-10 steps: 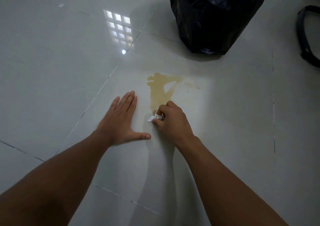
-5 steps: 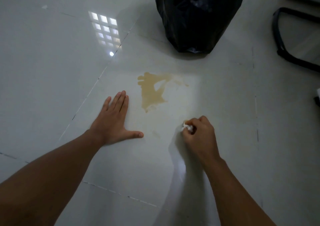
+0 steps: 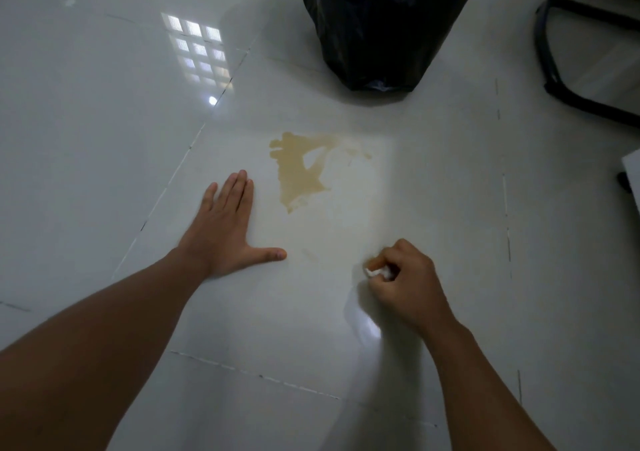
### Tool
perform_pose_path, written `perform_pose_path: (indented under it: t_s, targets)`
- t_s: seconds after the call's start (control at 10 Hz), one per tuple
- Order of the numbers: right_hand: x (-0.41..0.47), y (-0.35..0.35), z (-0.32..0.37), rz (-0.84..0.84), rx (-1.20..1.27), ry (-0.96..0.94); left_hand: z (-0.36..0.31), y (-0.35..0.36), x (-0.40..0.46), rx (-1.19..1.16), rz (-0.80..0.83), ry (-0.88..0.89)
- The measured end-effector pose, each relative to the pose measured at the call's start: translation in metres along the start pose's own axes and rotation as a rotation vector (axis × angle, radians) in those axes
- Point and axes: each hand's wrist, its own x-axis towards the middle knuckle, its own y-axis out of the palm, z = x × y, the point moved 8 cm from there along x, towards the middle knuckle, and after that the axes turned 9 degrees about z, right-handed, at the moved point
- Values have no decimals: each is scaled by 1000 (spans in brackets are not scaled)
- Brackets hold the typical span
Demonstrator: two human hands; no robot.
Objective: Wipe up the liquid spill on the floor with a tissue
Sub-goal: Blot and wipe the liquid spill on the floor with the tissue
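Note:
A yellowish-brown liquid spill (image 3: 300, 170) lies on the white tiled floor (image 3: 104, 139), with a pale wiped streak through its upper part. My left hand (image 3: 225, 229) rests flat on the floor just left of the spill, fingers straight and thumb spread out. My right hand (image 3: 405, 282) grips a small crumpled white tissue (image 3: 377, 272) against the floor, below and to the right of the spill, apart from it. Most of the tissue is hidden inside the fist.
A full black rubbish bag (image 3: 381, 24) stands on the floor behind the spill. A black chair base (image 3: 568, 62) curves along the right side. A white object's corner (image 3: 632, 177) shows at the right edge. Tile joints run diagonally.
My right hand has drawn the tissue away from the spill's lower edge, down and to the right. The lower tip of the spill looks wiped off. My left hand has stayed flat.

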Motion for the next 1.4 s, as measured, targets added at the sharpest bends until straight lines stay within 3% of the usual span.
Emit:
perform_pose_path:
  t_s: [0.1,0.2,0.3,0.4,0.5,0.6,0.7,0.8,1.0,1.1,1.2,1.4]
  targets:
    - [-6,-12,-8,-150,11,24,-1,0,0,-4,-1,-4]
    - [-21,-38,-37,-359,-79,233,-1,1,1,-16,-11,4]
    - [-25,-22,-23,-319,-133,245,-1,0,1,-21,-46,8]
    - [-16,23,17,-92,-119,57,0,0,0,-17,-45,2]
    - [6,16,20,-108,-47,-10,0,0,-2,-30,-17,3]
    - [8,-20,-14,-290,-38,172,1,-1,-1,-37,2,-7]
    - [8,0,6,-145,-60,71,3,0,1,-25,30,-6]
    - [27,36,43,167,-5,-94,5,0,2,-5,67,24]
    - [58,37,63,582,-91,-66,5,-2,3,-52,83,36]
    - [65,52,82,595,-89,-92,5,-3,2,-53,73,38]
    - [70,69,93,479,-137,-154,10,-5,3,-50,71,54]
    - [83,80,85,205,-36,-86,18,-12,6,-30,19,89]
